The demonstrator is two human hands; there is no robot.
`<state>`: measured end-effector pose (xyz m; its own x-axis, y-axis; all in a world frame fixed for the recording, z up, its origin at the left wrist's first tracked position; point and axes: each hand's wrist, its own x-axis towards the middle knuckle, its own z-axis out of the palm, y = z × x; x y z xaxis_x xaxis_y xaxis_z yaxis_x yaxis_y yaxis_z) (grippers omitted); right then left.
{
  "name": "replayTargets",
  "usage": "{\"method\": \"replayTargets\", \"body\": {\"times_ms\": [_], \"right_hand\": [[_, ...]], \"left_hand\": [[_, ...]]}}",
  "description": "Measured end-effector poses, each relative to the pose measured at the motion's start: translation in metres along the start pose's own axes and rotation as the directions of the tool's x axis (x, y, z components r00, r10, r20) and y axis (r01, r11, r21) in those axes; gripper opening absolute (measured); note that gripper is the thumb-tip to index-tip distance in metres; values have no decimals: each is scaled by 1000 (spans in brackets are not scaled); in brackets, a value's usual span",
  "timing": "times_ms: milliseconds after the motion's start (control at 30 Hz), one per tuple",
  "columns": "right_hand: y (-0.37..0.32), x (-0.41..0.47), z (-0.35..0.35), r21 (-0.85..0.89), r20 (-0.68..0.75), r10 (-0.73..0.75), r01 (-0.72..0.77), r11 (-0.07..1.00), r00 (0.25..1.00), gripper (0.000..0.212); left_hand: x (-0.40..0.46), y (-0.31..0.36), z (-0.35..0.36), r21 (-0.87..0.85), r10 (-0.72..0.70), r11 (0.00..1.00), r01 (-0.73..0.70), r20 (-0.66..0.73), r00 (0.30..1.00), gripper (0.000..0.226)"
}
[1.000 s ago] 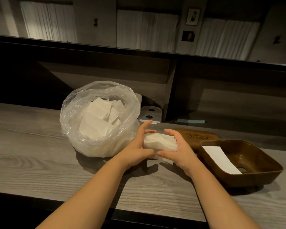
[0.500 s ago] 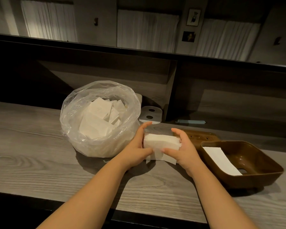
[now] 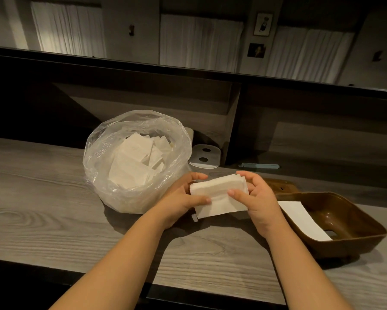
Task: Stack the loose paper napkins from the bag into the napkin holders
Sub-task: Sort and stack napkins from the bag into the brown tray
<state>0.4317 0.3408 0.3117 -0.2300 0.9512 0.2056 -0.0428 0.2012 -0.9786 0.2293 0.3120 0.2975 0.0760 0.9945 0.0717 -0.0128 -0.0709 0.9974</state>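
Squaring up a stack of napkins (image 3: pixel 219 195) looks like the step in hand: the left hand (image 3: pixel 180 200) and right hand (image 3: pixel 256 199) each grip one end, fingers curled behind and thumbs pinching the front, holding it just above the counter (image 3: pixel 42 209) between the plastic bag (image 3: pixel 112 166) of loose napkins and the brown napkin holder (image 3: pixel 353 227). Next I'd guess it goes right and drops flat into that holder, which has only a single napkin (image 3: pixel 303 220) in it. Keep the edges lined up or the pile fans out.
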Motion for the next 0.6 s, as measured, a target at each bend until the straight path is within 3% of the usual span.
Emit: {"method": "replayTargets", "body": {"times_ms": [100, 200, 333, 433, 500, 600], "right_hand": [[-7, -4, 1, 11, 35, -36, 36, 999, 999, 39], [-13, -10, 3, 18, 134, -34, 32, 999, 990, 42], [-23, -18, 8, -43, 285, -71, 86, 995, 956, 48], [-24, -19, 9, -128, 277, -99, 139, 982, 956, 45], [-23, -18, 5, -111, 269, -112, 147, 983, 956, 42], [-23, -17, 2, -56, 237, -149, 167, 984, 960, 31]], "left_hand": [[-6, 5, -5, -253, -107, 948, 192, 315, 943, 74], [-9, 7, 0, -303, -178, 884, 355, 485, 856, 101], [-11, 1, 13, -274, -196, 893, 357, 477, 857, 102], [-14, 6, 14, -173, -142, 945, 277, 546, 826, 75], [-15, 11, 13, -63, -132, 980, 188, 501, 855, 52], [-13, 12, 11, 48, -84, 996, 70, 406, 910, 51]]}}
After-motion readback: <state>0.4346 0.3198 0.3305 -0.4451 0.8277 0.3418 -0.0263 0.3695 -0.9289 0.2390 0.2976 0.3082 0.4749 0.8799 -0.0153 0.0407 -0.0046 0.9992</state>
